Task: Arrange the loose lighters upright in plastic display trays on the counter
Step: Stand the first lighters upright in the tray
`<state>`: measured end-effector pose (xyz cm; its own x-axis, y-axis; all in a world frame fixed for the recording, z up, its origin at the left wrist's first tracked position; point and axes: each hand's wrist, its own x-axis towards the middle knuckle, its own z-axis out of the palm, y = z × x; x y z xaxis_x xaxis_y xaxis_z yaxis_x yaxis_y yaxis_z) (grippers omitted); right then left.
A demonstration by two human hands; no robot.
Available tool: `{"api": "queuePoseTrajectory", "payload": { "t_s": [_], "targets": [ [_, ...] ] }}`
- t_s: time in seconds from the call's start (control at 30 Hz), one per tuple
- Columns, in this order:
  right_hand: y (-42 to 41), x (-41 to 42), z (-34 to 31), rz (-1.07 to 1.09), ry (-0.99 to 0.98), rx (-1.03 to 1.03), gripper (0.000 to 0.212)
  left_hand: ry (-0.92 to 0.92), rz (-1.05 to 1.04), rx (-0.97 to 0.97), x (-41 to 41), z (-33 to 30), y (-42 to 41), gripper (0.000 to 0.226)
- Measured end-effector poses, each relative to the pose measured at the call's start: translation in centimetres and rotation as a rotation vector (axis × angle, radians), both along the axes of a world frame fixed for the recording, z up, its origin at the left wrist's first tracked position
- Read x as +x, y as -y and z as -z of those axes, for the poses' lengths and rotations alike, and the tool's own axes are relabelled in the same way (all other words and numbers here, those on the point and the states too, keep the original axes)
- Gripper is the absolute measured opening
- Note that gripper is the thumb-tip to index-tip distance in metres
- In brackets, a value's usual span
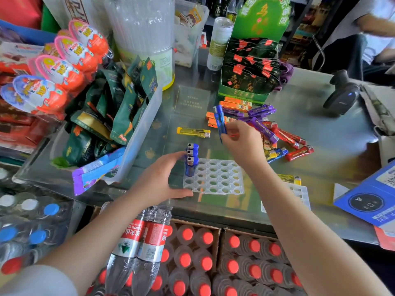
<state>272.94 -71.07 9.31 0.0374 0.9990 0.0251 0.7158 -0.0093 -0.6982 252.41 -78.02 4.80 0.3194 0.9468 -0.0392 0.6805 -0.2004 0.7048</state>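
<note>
A white plastic display tray (pixel 215 178) with rows of round holes lies on the glass counter. Three blue lighters (pixel 192 159) stand upright in its far left corner. My left hand (pixel 165 178) rests open against the tray's left edge, thumb at the near corner, fingers beside the standing lighters. My right hand (pixel 241 142) is above the tray, shut on a blue lighter (pixel 220 121) held upright. A yellow lighter (pixel 193 132) lies flat beyond the tray. A heap of loose purple, red, orange and blue lighters (pixel 275 131) lies to the right.
A second white tray (pixel 301 194) and a yellow lighter (pixel 289 178) sit right of my forearm. A clear bin of snack packs (pixel 136 133) stands left. A green snack display (pixel 248 69), a barcode scanner (pixel 342 95) and a blue card (pixel 372 199) border the counter. Bottles stand below.
</note>
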Motion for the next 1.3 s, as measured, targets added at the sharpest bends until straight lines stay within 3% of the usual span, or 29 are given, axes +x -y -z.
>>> {"api": "queuePoseTrajectory", "payload": {
  "t_s": [0.13,0.23,0.6,0.8,1.3],
  "targets": [
    [5.3,0.3,1.4,-0.031,-0.248,-0.064,0.014,-0.002,-0.014,0.0,0.0,0.2,0.0,0.091],
    [7.2,-0.8,2.4,-0.073,-0.325,-0.075,0.018,-0.014,-0.015,0.011,0.1,0.3,0.0,0.091],
    [8.3,-3.5,2.4,-0.229,-0.052,0.037,0.014,-0.02,0.012,0.055,-0.1,1.1,0.0,0.087],
    [8.7,-3.8,2.5,-0.275,-0.018,0.08,0.015,-0.021,0.026,0.06,-0.2,1.2,-0.1,0.085],
    [9.2,-4.4,3.7,-0.199,0.142,0.191,0.01,-0.003,0.027,0.082,-0.1,1.0,0.1,0.084]
  ]
}}
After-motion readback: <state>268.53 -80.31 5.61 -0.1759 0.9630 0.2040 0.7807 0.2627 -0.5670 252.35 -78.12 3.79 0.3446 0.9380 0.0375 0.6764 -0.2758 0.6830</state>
